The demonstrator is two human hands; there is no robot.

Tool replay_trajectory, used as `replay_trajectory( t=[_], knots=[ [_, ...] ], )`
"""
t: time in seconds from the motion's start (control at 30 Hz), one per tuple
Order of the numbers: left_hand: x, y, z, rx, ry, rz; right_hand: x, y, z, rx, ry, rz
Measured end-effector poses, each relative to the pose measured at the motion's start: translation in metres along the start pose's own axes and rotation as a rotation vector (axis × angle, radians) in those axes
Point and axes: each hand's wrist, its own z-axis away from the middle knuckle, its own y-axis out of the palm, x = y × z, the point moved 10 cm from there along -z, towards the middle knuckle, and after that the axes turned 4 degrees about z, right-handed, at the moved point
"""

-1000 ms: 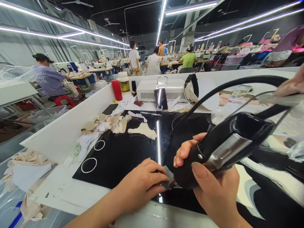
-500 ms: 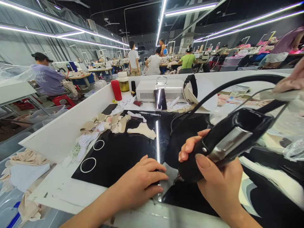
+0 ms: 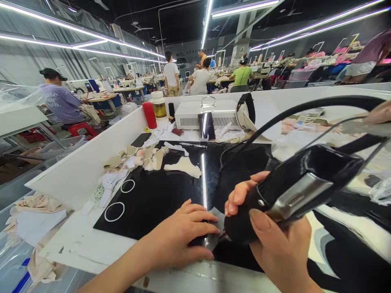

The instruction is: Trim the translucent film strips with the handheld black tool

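In the head view, our glossy black board (image 3: 165,195) lies on a white bench (image 3: 91,248) with low walls, reflecting one strip of light. Tube lights (image 3: 207,24) run above a busy workshop where co-workers (image 3: 62,97) sit and stand: two in purple, two in white and one in green among them. Along the back we count one white box (image 3: 189,114), one phone (image 3: 207,127) leaning on it, one jar (image 3: 158,106) and one red cup (image 3: 149,115). On the board are two white rings (image 3: 127,186), one pen (image 3: 193,145) and one cream piece (image 3: 185,167). Our right hand (image 3: 275,240) is wrapped firmly around one black tool (image 3: 308,183), tilted with its tip down at one grey piece (image 3: 217,215) near the board's front edge. Our left hand (image 3: 186,232), palm down, fingers spread and gripping nothing, rests its fingertips at that piece's left side.
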Motion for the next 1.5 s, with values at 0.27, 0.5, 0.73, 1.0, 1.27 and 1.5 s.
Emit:
replay_trajectory(
  t=[0.27,0.5,0.73,1.0,1.27,1.5],
  knots=[
    [0.001,0.001,0.000,-0.005,0.040,0.008,0.002,0.002,0.003,-0.001,0.011,-0.011],
    [-0.003,-0.001,-0.003,0.001,0.060,-0.016,-0.002,0.016,0.016,0.072,0.054,-0.028],
    [0.001,0.000,0.000,0.003,0.029,-0.001,0.005,0.002,0.006,0.048,0.024,-0.014],
    [-0.009,0.000,-0.019,-0.045,0.059,-0.062,0.018,-0.051,-0.020,-0.233,-0.068,0.062],
    [-0.004,0.011,-0.034,-0.018,0.099,-0.135,0.008,-0.048,-0.016,-0.185,-0.062,0.051],
    [-0.004,0.012,-0.033,0.017,0.077,-0.140,0.001,-0.047,-0.014,-0.179,-0.053,0.067]
  ],
)
